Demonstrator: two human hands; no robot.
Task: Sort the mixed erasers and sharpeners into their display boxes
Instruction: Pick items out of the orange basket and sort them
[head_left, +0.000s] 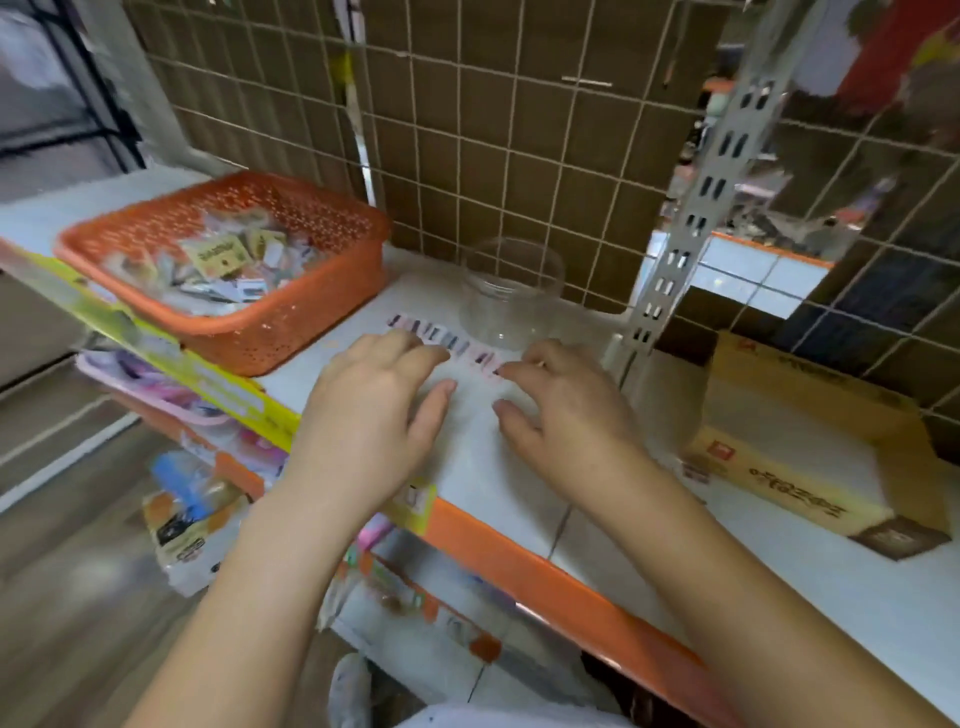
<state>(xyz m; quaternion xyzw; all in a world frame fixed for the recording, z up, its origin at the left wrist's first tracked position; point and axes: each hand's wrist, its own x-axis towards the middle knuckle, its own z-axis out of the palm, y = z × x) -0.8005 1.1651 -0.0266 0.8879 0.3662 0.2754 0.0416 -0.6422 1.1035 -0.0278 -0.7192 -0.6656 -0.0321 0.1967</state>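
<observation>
A row of several small pastel sharpeners (447, 340) lies on the white shelf (483, 467), in front of a clear plastic jar (511, 293). My left hand (379, 400) rests on the shelf with its fingertips touching the left part of the row. My right hand (563, 405) has its fingertips on the right end of the row, touching a pink piece (485, 361). An orange basket (291, 312) full of mixed wrapped erasers (223, 265) stands at the left of the shelf.
A yellow cardboard display box (810, 467) sits on the shelf at the right. A wire grid backs the shelf, with a slotted metal upright (696, 208) behind the jar. Lower shelves hold pink trays and packets. The shelf has an orange front edge (545, 577).
</observation>
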